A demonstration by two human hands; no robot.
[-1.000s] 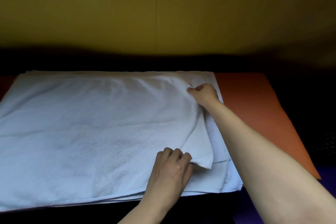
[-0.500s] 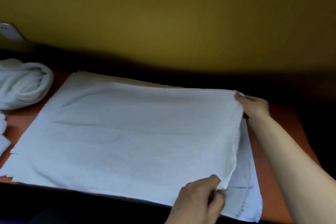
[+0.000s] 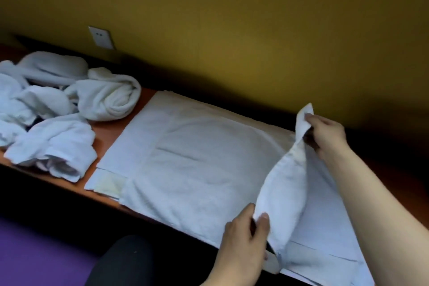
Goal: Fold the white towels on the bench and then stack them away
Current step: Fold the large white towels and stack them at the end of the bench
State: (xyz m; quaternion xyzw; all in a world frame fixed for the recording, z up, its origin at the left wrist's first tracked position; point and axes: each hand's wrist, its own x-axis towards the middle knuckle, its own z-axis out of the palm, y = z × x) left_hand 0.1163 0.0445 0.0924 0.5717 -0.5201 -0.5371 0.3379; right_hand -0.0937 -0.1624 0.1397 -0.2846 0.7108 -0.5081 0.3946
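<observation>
Mustard wall behind, you are working at an orange bench (image 3: 109, 133) with a white towel (image 3: 197, 169) spread flat over other flat sheets. Your right hand (image 3: 326, 133) is pinching the towel's far right corner, and your left hand (image 3: 243, 241) is pinching the near right corner, thumb over cloth. You are raising that whole edge, likely so it can carry leftward across the towel into a clean half fold. Left of the towel, a heap of crumpled towels (image 3: 53, 109) is waiting, kept clear of the folding area.
</observation>
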